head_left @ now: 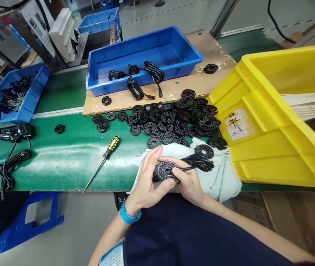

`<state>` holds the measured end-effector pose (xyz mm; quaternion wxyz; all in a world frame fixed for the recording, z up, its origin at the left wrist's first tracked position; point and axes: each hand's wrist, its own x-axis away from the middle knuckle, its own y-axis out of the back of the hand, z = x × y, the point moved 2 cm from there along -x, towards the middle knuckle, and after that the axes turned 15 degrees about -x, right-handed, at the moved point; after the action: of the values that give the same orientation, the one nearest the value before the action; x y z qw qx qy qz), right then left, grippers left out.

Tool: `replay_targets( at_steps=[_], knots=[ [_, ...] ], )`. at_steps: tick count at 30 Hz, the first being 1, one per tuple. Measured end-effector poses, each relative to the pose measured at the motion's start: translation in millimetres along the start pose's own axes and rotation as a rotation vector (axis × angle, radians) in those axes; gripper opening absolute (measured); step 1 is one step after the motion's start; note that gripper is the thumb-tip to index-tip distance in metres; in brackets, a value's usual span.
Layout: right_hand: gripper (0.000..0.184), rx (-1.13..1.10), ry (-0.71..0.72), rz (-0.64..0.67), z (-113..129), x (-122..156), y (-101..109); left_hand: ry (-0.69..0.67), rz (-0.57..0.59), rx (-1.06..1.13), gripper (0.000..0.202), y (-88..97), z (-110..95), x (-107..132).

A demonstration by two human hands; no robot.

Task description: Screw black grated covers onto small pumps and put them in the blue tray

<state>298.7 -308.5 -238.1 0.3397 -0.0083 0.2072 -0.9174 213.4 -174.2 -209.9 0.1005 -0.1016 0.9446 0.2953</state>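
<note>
Just below the centre of the frame, we see a black grooved disc (162, 170) gripped between the left hand (146, 181) and the right hand (189, 183), over a pale cloth (225, 177). A coiled black cable (200, 162) lies just right of it. We find similar discs (168, 117) heaped above, a screwdriver (107, 154) left of centre, and a yellow bin (259, 133) at right.
</note>
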Motion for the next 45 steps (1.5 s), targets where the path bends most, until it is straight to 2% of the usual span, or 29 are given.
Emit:
replay_targets(
  at_steps=[1, 3, 5, 6, 8, 11, 13, 15, 17, 18, 19, 20, 22, 23, 24, 27, 28, 29, 32, 33, 34, 37, 38, 39, 42, 43, 45],
  knots=[
    [0.034, -0.023, 0.001, -0.007, -1, 0, -1, -0.011, -0.02, -0.062, 0.072, 8.5, 4, 0],
    [0.033, -0.084, -0.009, -0.006, -3, 0, -2, 0.029, -0.142, -0.31, 0.063, 32.7, 20, 1],
    [0.031, -0.13, -0.028, 0.005, -3, -1, -3, 0.204, -0.315, -0.695, 0.056, 61.7, 43, 3],
    [0.03, -0.143, -0.033, 0.009, -3, -1, -4, 0.324, -0.355, -0.889, 0.056, 74.8, 56, 4],
    [0.029, -0.161, -0.041, 0.012, -1, -2, -6, 0.499, -0.32, -1.141, 0.052, 93.6, 77, 6],
    [0.029, -0.166, -0.039, 0.007, 2, -4, -7, 0.531, -0.24, -1.207, 0.037, 100.2, 86, 15],
    [0.03, -0.144, -0.026, 0.005, 4, -6, -8, 0.478, -0.26, -1.189, 0.034, 92.4, 73, 27],
    [0.031, -0.112, -0.013, 0.01, 6, -7, -8, 0.342, -0.368, -1.141, 0.031, 79.5, 49, 44],
    [0.032, -0.081, -0.002, 0.021, 8, -8, -9, 0.062, -0.565, -0.996, 0.028, 67.3, 19, 61],
    [0.033, -0.069, 0.003, 0.024, 8, -9, -9, -0.055, -0.579, -0.925, 0.028, 62.5, 5, 67],
    [0.033, -0.061, 0.011, 0.025, 9, -9, -9, -0.146, -0.538, -0.883, 0.029, 59.2, -6, 71],
    [0.032, -0.057, 0.016, 0.026, 10, -9, -9, -0.201, -0.443, -0.881, 0.03, 57.7, -17, 71],
    [0.032, -0.058, 0.022, 0.031, 11, -10, -9, -0.243, -0.244, -0.919, 0.034, 61.5, -34, 68],
    [0.031, -0.059, 0.022, 0.036, 11, -10, -9, -0.247, -0.189, -0.936, 0.038, 66.9, -42, 66],
    [0.031, -0.059, 0.021, 0.042, 11, -10, -9, -0.245, -0.192, -0.939, 0.04, 73.8, -50, 65],
    [0.03, -0.058, 0.016, 0.054, 11, -11, -9, -0.226, -0.387, -0.932, 0.035, 93.5, -67, 65],
    [0.03, -0.055, 0.018, 0.056, 12, -11, -9, -0.218, -0.416, -0.949, 0.033, 96.1, -70, 64],
    [0.03, -0.052, 0.02, 0.059, 12, -11, -8, -0.217, -0.386, -0.981, 0.032, 96.1, -71, 62],
    [0.032, -0.045, 0.032, 0.07, 13, -13, -8, -0.262, -0.105, -1.081, 0.033, 89.1, -69, 55],
    [0.033, -0.044, 0.036, 0.075, 13, -14, -8, -0.276, -0.052, -1.096, 0.033, 88.4, -69, 53],
    [0.033, -0.044, 0.039, 0.078, 13, -14, -8, -0.277, -0.061, -1.101, 0.033, 89.6, -69, 53],
    [0.033, -0.049, 0.047, 0.084, 14, -15, -8, -0.233, -0.278, -1.041, 0.034, 98.0, -72, 57],
    [0.033, -0.053, 0.049, 0.086, 14, -15, -8, -0.217, -0.304, -1.018, 0.034, 98.8, -72, 58],
    [0.033, -0.057, 0.051, 0.088, 13, -15, -7, -0.208, -0.278, -1.003, 0.033, 97.6, -70, 58],
    [0.036, -0.073, 0.05, 0.107, 13, -16, -7, -0.205, -0.062, -0.978, 0.03, 89.5, -62, 52],
    [0.039, -0.079, 0.047, 0.116, 12, -16, -7, -0.206, -0.057, -0.973, 0.029, 88.8, -60, 49],
    [0.045, -0.092, 0.039, 0.137, 12, -16, -7, -0.209, -0.213, -0.968, 0.032, 92.0, -61, 44]
  ],
)
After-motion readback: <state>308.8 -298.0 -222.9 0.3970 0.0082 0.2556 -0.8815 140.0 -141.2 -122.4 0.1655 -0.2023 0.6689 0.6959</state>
